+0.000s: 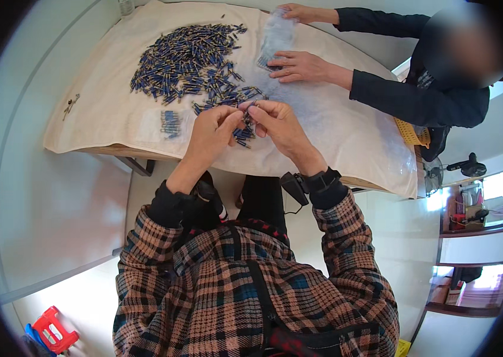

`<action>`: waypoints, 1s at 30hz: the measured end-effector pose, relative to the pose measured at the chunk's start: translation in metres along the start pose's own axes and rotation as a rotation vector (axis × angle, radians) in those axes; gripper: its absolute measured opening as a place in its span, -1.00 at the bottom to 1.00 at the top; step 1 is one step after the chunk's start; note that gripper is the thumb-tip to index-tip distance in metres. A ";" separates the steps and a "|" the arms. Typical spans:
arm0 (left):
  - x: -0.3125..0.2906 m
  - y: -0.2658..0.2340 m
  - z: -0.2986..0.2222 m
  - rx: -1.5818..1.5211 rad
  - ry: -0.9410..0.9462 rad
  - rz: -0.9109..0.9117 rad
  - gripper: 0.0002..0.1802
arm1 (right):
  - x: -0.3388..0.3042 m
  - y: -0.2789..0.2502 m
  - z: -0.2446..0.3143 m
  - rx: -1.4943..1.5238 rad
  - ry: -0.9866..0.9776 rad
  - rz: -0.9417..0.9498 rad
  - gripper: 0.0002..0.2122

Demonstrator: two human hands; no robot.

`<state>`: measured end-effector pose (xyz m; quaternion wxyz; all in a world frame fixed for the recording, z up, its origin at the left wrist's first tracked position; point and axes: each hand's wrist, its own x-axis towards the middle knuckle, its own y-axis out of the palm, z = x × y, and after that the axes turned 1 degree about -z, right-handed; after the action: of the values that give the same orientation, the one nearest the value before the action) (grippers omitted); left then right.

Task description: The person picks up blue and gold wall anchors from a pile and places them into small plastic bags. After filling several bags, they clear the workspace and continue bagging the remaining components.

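My left hand (213,132) and my right hand (280,126) meet over the near edge of the table, fingertips pinched together. Something small and dark shows between them, partly covered by the fingers; its kind cannot be made out. Under and between my hands lie several small blue cylindrical pieces with brass-coloured ends (243,137). A big heap of the same pieces (186,59) spreads beyond them. Left of my left hand, a clear plastic bag (149,124) lies flat, with a neat row of these pieces (170,123) at its right side.
Across the table at the right, another person's hands (302,66) rest on a stack of clear bags (276,37). A white cloth (346,140) covers the table. Small metal bits (71,104) lie at its left; a yellow basket (412,132) stands by the right end.
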<state>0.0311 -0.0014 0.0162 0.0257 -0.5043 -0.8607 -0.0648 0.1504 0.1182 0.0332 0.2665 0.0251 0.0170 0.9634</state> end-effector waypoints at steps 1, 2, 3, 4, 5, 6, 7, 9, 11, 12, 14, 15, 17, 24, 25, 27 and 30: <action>-0.005 -0.003 -0.004 0.005 -0.001 -0.007 -0.82 | -0.001 0.005 0.003 -0.014 -0.007 0.036 -0.79; -0.009 -0.007 -0.008 0.004 -0.022 -0.002 -0.82 | -0.002 0.010 0.006 -0.029 -0.015 0.067 -0.79; -0.013 -0.010 -0.011 0.003 -0.042 0.003 -0.82 | -0.003 0.014 0.008 -0.044 -0.023 0.098 -0.79; -0.016 -0.013 -0.013 0.002 -0.062 0.008 -0.81 | -0.004 0.017 0.009 -0.042 -0.024 0.101 -0.79; -0.020 -0.018 -0.012 0.007 -0.063 -0.001 -0.81 | -0.003 0.022 0.010 -0.054 -0.015 0.109 -0.80; -0.023 -0.022 -0.010 0.032 -0.032 -0.006 -0.81 | -0.003 0.027 0.010 -0.066 -0.006 0.117 -0.81; -0.027 -0.026 -0.008 0.057 -0.002 -0.011 -0.81 | -0.002 0.031 0.010 -0.079 0.003 0.126 -0.82; -0.033 -0.029 -0.009 0.080 0.030 -0.016 -0.81 | -0.002 0.035 0.009 -0.074 -0.017 0.150 -0.82; -0.040 -0.032 -0.013 -0.020 -0.006 -0.013 -0.85 | -0.002 0.041 0.010 -0.067 -0.051 0.189 -0.82; -0.043 -0.034 -0.015 -0.071 -0.025 -0.013 -0.87 | -0.002 0.045 0.011 -0.067 -0.048 0.195 -0.82; -0.049 -0.037 -0.018 -0.076 -0.034 -0.033 -0.87 | -0.004 0.054 0.016 0.009 -0.014 0.088 -0.83; -0.051 -0.039 -0.019 -0.080 -0.042 -0.046 -0.87 | -0.004 0.058 0.018 0.046 0.003 0.034 -0.83; -0.054 -0.044 -0.023 -0.085 -0.050 -0.064 -0.87 | -0.003 0.060 0.015 0.083 0.011 0.010 -0.83; -0.053 -0.098 -0.021 0.025 0.116 -0.384 -0.87 | 0.001 0.055 -0.008 0.013 0.046 -0.116 -0.82; -0.048 -0.111 -0.016 0.123 0.164 -0.398 -0.87 | 0.002 0.056 -0.015 -0.049 0.029 -0.111 -0.82; -0.037 -0.127 -0.008 0.321 0.262 -0.425 -0.87 | 0.006 0.059 -0.023 -0.175 -0.010 -0.099 -0.82; -0.029 -0.135 0.006 0.290 0.170 -0.334 -0.87 | 0.007 0.071 -0.025 -0.229 0.002 -0.118 -0.85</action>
<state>-0.0724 -0.0909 -0.0043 0.1589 -0.3388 -0.9272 0.0139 0.1066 0.0608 0.0118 0.3238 -0.0076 -0.0913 0.9417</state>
